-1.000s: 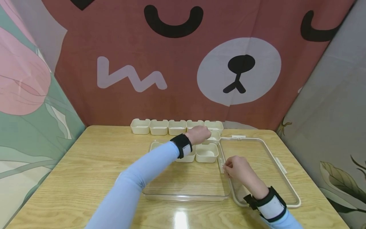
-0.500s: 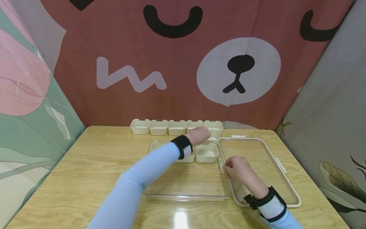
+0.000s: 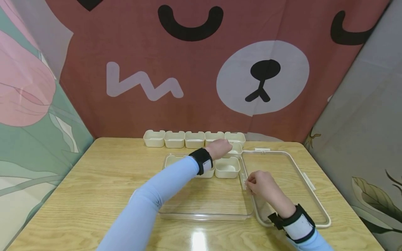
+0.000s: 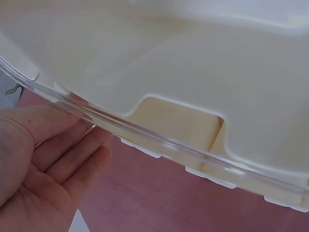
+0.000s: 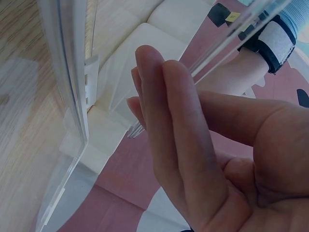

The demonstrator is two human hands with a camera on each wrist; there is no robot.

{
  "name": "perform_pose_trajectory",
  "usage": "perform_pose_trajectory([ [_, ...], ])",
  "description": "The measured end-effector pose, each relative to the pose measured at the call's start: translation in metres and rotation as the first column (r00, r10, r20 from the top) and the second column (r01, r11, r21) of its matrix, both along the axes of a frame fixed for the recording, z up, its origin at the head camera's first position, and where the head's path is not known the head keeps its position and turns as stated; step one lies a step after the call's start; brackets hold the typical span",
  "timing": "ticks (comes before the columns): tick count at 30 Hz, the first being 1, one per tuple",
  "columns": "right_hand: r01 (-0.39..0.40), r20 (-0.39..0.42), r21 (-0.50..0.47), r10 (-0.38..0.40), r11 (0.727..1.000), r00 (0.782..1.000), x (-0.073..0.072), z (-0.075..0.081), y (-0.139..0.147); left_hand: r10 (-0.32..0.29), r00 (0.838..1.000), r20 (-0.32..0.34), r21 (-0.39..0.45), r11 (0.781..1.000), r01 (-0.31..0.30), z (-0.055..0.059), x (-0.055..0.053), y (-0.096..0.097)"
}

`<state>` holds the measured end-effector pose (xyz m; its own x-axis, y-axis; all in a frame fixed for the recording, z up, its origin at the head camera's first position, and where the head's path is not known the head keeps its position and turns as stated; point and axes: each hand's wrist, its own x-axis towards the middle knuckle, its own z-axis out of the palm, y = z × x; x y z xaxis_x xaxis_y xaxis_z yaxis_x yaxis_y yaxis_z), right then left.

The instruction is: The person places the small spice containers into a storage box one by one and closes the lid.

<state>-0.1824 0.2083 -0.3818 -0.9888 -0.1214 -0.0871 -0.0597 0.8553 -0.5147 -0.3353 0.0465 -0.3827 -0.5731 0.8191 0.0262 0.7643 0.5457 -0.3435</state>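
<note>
A clear plastic box [image 3: 205, 217] lies in the middle, its far part holding a row of small cream bins [image 3: 227, 168]. My left hand [image 3: 220, 148] reaches over the bins to the box's far rim. In the left wrist view, that hand [image 4: 53, 164] grips the clear rim, close beside the notched wall of a cream bin [image 4: 203, 63]. My right hand [image 3: 262, 184] is at the box's right side. In the right wrist view, the fingers and thumb of this hand [image 5: 193, 140] pinch the clear rim [image 5: 224, 43]. My left forearm hides part of the bin row.
Several more cream bins [image 3: 175, 139] stand in a line along the back of the wooden table [image 3: 94, 181]. One single bin [image 3: 236, 149] sits behind the box's far right corner. A clear lid with a cream frame [image 3: 318, 202] lies right of the box, under my right hand.
My left hand and forearm have shifted very slightly to the right. My right hand, the box, the bins and the lid stay in place.
</note>
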Motion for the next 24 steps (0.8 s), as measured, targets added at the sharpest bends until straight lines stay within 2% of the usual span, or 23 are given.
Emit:
perform_pose_trajectory([
  [15, 0.011, 0.019, -0.016, -0.011, 1.000, 1.000, -0.0003, -0.0001, 0.0002, 0.007, 1.000, 0.007, 0.031, 0.999, -0.007, 0.0004, 0.0033, -0.0003],
  [24, 0.000, 0.004, -0.020, 0.000, 1.000, 1.000, 0.0005, 0.0004, 0.0006, 0.007, 1.000, -0.001, 0.049, 0.999, -0.007, 0.0029, 0.0052, -0.0007],
])
